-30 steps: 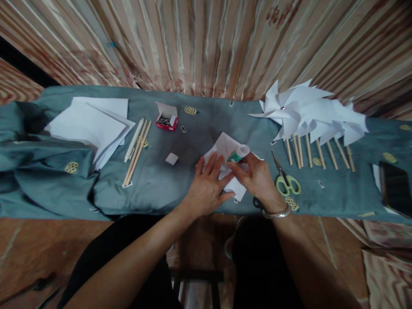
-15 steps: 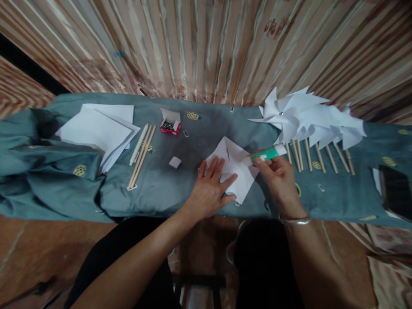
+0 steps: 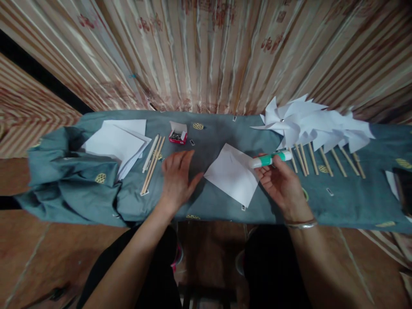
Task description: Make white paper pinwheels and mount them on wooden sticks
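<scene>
A white square of paper [image 3: 232, 178] with faint creases lies on the cloth between my hands. My right hand [image 3: 285, 184] holds a green-and-white glue stick [image 3: 265, 160] over the paper's right corner, pinched between thumb and fingers. To the left of the paper, my left hand [image 3: 176, 182] is open, its fingers extended and its thumb apart. The small white block seen earlier in that area does not show now; the left hand covers that spot.
Paper pinwheels [image 3: 309, 122] on wooden sticks line the right side. Leftward lie a paper stack [image 3: 112, 143], a white pen [image 3: 150, 154], wooden sticks [image 3: 153, 165] and a red open box [image 3: 178, 134] of small metal pieces. A dark phone [image 3: 404, 189] sits at far right.
My left hand has lifted off the paper and moved left. My right hand has turned the glue stick and holds it away from the paper's surface. The view has shifted slightly.
</scene>
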Demonstrator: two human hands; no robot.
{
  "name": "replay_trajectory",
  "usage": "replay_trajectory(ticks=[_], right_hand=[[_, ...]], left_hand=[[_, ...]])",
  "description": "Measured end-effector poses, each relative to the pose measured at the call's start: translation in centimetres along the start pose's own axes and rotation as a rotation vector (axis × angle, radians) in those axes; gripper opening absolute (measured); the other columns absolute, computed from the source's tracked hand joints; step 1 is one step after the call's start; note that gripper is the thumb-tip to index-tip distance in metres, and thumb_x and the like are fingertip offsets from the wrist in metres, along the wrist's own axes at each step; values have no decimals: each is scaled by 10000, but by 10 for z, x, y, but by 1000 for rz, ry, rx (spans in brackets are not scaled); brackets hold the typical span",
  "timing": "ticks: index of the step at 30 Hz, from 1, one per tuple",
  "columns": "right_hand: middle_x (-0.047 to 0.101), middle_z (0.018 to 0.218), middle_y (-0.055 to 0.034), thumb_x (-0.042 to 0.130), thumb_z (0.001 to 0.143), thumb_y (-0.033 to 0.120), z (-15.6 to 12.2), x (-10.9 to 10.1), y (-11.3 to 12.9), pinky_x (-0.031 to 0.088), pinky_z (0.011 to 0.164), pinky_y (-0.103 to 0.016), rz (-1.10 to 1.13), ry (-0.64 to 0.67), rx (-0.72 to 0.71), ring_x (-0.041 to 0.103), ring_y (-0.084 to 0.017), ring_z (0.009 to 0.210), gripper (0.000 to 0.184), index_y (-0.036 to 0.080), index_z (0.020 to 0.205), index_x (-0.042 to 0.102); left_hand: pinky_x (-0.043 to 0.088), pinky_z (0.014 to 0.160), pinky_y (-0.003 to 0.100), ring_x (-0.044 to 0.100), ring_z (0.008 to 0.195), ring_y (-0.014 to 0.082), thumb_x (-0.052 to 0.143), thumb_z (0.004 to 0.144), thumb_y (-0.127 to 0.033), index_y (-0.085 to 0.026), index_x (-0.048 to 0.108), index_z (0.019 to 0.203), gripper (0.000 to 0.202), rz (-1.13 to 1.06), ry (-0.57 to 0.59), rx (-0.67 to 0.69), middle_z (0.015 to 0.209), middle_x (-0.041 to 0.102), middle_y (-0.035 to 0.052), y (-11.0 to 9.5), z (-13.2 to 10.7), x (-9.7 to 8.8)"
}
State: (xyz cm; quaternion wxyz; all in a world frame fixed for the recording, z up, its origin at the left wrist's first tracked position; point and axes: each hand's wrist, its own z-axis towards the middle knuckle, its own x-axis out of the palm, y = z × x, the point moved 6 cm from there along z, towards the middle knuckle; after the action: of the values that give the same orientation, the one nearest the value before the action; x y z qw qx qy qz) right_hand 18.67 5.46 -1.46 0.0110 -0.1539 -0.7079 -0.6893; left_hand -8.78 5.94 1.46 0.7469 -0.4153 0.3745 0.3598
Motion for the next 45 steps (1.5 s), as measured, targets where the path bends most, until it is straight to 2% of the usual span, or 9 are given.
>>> replay_trajectory(ticks=[3, 6, 10, 13, 16, 19, 25, 40, 45], right_hand=[[741, 905, -38, 649, 832, 519, -4, 8, -5, 605, 794, -361, 23, 6, 53, 705, -184, 823, 300, 236, 919, 695], [739, 888, -25, 690, 805, 496, -7, 16, -9, 609, 759, -323, 41, 49, 109, 697, -161, 780, 293, 233, 935, 706], [749, 897, -30, 676, 827, 481, -13, 27, -13, 621, 775, -325, 40, 87, 140, 718, -171, 820, 301, 228, 989, 695], [759, 874, -21, 755, 768, 437, -20, 38, -19, 630, 768, -288, 147, 106, 211, 731, -165, 827, 282, 225, 946, 704], [763, 846, -5, 832, 696, 365, -26, 49, -24, 629, 776, -249, 246, 115, 276, 733, -144, 788, 271, 211, 887, 720], [763, 849, 4, 869, 654, 324, -29, 53, -26, 628, 758, -221, 296, 103, 283, 726, -124, 745, 280, 198, 862, 730], [745, 791, 41, 902, 602, 309, -33, 56, -24, 621, 726, -184, 301, 84, 282, 707, -92, 701, 285, 210, 812, 736], [728, 789, 27, 914, 563, 316, -36, 59, -22, 609, 715, -202, 218, 65, 295, 692, -104, 725, 315, 198, 781, 719], [724, 807, 7, 896, 594, 335, -37, 61, -22, 615, 723, -250, 177, 96, 280, 691, -132, 740, 308, 197, 800, 712]], left_hand=[[478, 951, 456, 597, 1088, 307, 579, 879, -464, -153, 582, 1239, 475, 14, 101, -81, 1158, 630, 138, 30, 2, -3], [522, 874, 413, 647, 962, 276, 584, 879, -383, -158, 651, 1104, 325, -10, 199, -103, 1029, 664, 111, 38, 1, -1], [535, 887, 400, 664, 966, 237, 599, 864, -272, -168, 626, 1173, 328, -242, 146, -107, 1084, 688, 95, 20, -1, 1], [552, 860, 359, 678, 919, 194, 641, 845, -272, -186, 632, 1161, 328, -486, 119, -112, 1098, 707, 76, -2, -5, 8], [548, 866, 351, 684, 914, 187, 669, 827, -245, -182, 661, 1085, 267, -590, 138, -107, 1053, 722, 67, -19, -9, 16], [546, 854, 333, 687, 893, 182, 697, 803, -208, -171, 671, 1052, 253, -653, 114, -124, 1016, 728, 63, -23, -10, 19], [538, 862, 341, 683, 924, 200, 725, 788, -206, -169, 687, 1045, 263, -678, 83, -87, 1017, 732, 72, -25, -12, 14], [529, 856, 352, 678, 947, 209, 704, 818, -213, -186, 679, 1057, 242, -606, 93, -1, 995, 736, 68, -33, -13, 9], [525, 837, 354, 670, 930, 212, 694, 833, -223, -179, 678, 1057, 229, -594, 92, 40, 972, 738, 70, -37, -12, 6]])
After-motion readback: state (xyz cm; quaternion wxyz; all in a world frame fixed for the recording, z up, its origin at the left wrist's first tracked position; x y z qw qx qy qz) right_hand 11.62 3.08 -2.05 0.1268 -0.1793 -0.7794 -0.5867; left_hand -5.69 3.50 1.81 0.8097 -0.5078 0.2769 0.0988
